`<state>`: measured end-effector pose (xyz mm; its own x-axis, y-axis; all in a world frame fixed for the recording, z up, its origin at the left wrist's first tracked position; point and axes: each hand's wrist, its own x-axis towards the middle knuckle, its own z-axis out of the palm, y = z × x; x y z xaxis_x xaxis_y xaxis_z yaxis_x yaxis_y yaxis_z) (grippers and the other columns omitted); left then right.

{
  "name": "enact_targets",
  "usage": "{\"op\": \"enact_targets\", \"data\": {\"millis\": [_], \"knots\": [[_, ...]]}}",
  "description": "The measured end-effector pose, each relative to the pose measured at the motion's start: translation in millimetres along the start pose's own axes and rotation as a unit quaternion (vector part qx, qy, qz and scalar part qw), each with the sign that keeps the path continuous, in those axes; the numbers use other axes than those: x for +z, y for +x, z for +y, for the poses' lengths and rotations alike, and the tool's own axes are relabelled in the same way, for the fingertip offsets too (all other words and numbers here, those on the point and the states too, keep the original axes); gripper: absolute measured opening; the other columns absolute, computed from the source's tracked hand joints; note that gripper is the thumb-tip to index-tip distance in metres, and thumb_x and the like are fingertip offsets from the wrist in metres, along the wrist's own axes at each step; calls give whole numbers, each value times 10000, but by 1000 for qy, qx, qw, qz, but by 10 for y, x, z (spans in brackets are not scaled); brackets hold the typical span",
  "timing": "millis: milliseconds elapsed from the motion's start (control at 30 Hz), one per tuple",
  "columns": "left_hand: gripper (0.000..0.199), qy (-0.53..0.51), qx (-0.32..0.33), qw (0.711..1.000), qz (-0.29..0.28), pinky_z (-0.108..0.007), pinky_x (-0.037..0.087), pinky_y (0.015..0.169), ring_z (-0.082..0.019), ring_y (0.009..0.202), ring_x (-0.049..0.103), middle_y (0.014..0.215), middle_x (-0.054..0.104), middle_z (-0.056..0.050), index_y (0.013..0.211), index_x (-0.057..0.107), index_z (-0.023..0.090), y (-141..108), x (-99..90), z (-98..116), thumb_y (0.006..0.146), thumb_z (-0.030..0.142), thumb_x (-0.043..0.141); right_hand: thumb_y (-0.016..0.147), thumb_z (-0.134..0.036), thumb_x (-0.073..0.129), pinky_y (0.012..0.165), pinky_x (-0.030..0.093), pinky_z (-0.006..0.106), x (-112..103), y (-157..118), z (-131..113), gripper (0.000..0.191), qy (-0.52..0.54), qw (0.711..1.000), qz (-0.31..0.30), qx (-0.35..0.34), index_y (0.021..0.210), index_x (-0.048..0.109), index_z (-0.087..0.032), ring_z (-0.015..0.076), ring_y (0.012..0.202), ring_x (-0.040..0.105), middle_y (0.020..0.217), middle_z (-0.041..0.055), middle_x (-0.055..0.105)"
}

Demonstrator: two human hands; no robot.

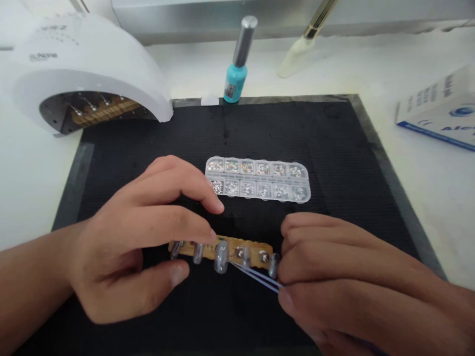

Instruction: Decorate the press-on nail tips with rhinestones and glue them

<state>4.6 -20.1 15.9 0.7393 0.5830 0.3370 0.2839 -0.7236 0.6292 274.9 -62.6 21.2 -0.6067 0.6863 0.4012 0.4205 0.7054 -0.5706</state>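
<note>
A wooden strip [233, 245] carries several glittery grey false nails [221, 257] on small metal holders and lies on the black mat. My left hand [137, 237] is over its left end, thumb and fingers spread apart, with one fingertip at the strip's back edge near the middle nail. Pinched in my right hand [334, 267] are light purple tweezers [260, 278]. Their tips reach the right side of the middle nail. The palm side of my right hand is hidden. Behind the strip sits a clear divided case [258, 179] of small rhinestones, close to my left fingers.
A white nail lamp [96, 64] stands at the back left, with another wooden strip [106, 110] inside. Along the mat's [297, 128] back edge stands a turquoise polish bottle [235, 81]. A cream bottle [297, 57] and a white-and-blue box [441, 111] are farther right.
</note>
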Motion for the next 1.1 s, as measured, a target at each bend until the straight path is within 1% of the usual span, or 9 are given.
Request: {"op": "enact_targets", "data": {"millis": [67, 200, 433, 633, 733, 800, 900, 1000, 1100], "knots": [[308, 0, 3, 1000, 0, -497, 527, 970, -285, 1117, 608, 1167, 657, -86, 1039, 644, 219, 2, 1, -2, 758, 135, 550, 929, -149, 512, 915, 601, 307, 9, -6, 11, 208, 12, 1000, 8, -10, 785, 607, -265, 116, 600, 674, 685, -46, 675], [304, -12, 18, 1000, 3, -483, 512, 970, -276, 1099, 613, 1154, 644, -88, 1028, 646, 194, 15, 4, -16, 748, 127, 548, 913, -114, 534, 955, 585, 302, -16, -1, -8, 194, -27, 999, -32, 15, 812, 621, -254, 117, 665, 695, 735, -33, 701], [314, -17, 18, 1000, 4, -458, 500, 983, -271, 1113, 605, 1162, 627, -92, 1039, 643, 185, 10, 8, -21, 747, 121, 547, 949, -164, 505, 909, 596, 302, 83, -67, 48, 192, 14, 999, 43, -9, 818, 598, -269, 111, 596, 670, 686, -51, 680], [328, -14, 12, 1000, 9, -486, 520, 952, -289, 1106, 615, 1155, 646, -91, 1055, 637, 208, -1, 13, -18, 749, 126, 551, 970, -168, 495, 935, 585, 305, 96, -86, 53, 211, 14, 999, 51, -6, 814, 603, -261, 107, 605, 666, 693, -48, 679], [323, -14, 18, 1000, 11, -488, 518, 965, -286, 1105, 618, 1161, 634, -93, 1048, 644, 197, -1, 14, -19, 747, 120, 556, 975, -167, 506, 927, 586, 299, 89, -96, 64, 210, 21, 999, 40, -19, 811, 603, -255, 105, 609, 669, 692, -49, 681], [312, -11, 18, 1000, 13, -484, 520, 967, -282, 1103, 619, 1171, 626, -91, 1044, 646, 199, -3, 13, -19, 752, 127, 560, 968, -166, 528, 915, 589, 305, 84, -102, 71, 203, 26, 999, 31, -9, 798, 600, -250, 111, 602, 668, 677, -46, 676], [304, -4, 13, 1000, 21, -478, 531, 948, -278, 1090, 621, 1175, 622, -86, 1046, 642, 214, -12, 14, -21, 762, 142, 563, 965, -162, 541, 879, 591, 290, 55, -56, 66, 211, 47, 998, 36, -4, 773, 596, -231, 100, 556, 649, 662, -41, 666], [291, -4, 13, 999, 32, -470, 537, 926, -272, 1078, 620, 1160, 620, -83, 1041, 638, 220, -19, 15, -26, 769, 148, 563, 975, -157, 523, 820, 593, 273, -3, 63, 37, 224, 58, 995, 77, -29, 778, 614, -213, 89, 516, 625, 642, -32, 653], [302, -13, 14, 999, 39, -456, 533, 916, -264, 1076, 613, 1143, 616, -77, 1048, 629, 216, -5, 5, -32, 768, 131, 557, 987, -158, 497, 702, 593, 284, -59, 144, 7, 214, 60, 991, 110, -49, 849, 647, -221, 124, 556, 658, 645, 2, 664]]}}
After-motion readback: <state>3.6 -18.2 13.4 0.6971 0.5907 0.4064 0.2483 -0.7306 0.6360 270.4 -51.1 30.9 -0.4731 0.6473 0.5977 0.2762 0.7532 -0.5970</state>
